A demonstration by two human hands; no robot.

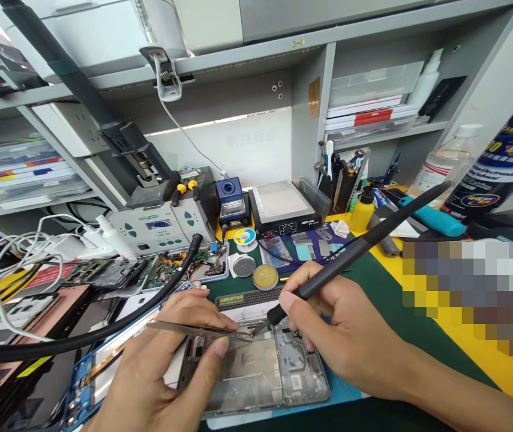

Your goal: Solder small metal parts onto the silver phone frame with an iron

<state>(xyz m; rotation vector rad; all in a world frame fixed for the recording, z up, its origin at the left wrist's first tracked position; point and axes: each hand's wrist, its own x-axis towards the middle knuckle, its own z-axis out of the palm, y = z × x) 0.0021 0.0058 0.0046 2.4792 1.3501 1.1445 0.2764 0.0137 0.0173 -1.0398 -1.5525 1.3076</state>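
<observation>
Head view has the phone frame (256, 366) front and centre, tweezers (188, 327) pinched in the left hand (161, 360), black pen-like tool (350, 249) gripped in the right hand (335, 318), tips close, so light, steady pressure seems wisest.

Electronics repair workshop, rework station (161, 225), circuit boards (213, 264), opened device frame (256, 363), blurred dark panels (51, 378), probably phone parts

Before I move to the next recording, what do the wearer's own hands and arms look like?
The left hand and right hand are bare, with no gloves, rings or watch visible. The right forearm shows no sleeve; little of the left arm is in view.
</observation>
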